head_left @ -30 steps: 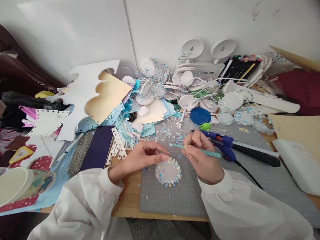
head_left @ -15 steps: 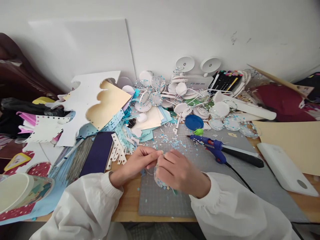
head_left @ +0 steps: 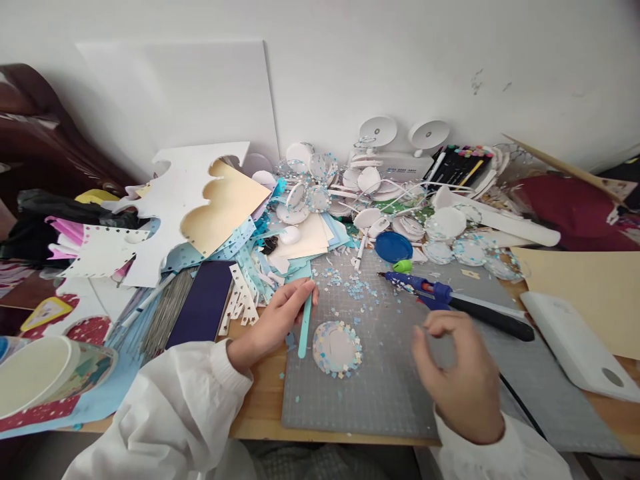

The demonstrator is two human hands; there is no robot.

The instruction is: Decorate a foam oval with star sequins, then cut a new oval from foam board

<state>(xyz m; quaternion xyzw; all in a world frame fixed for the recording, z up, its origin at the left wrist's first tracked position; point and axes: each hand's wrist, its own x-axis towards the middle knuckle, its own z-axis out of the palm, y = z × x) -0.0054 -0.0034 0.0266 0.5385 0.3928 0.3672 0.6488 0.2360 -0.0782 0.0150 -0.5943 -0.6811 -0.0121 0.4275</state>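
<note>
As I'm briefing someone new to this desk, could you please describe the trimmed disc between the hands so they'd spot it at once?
Find the grey mat at the desk's front edge. Near its left end, just right of the teal stick in the left hand, lies the trimmed disc. Unlike the piled discs behind, it lies alone, ringed with tiny blue and cream pieces.

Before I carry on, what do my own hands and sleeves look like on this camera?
Your left hand and right hand are both bare, with no gloves and no ring or watch that I can make out. Both arms wear loose, plain white long sleeves, creased, gathered into cuffs at the wrists. The right hand is slightly blurred.
</note>
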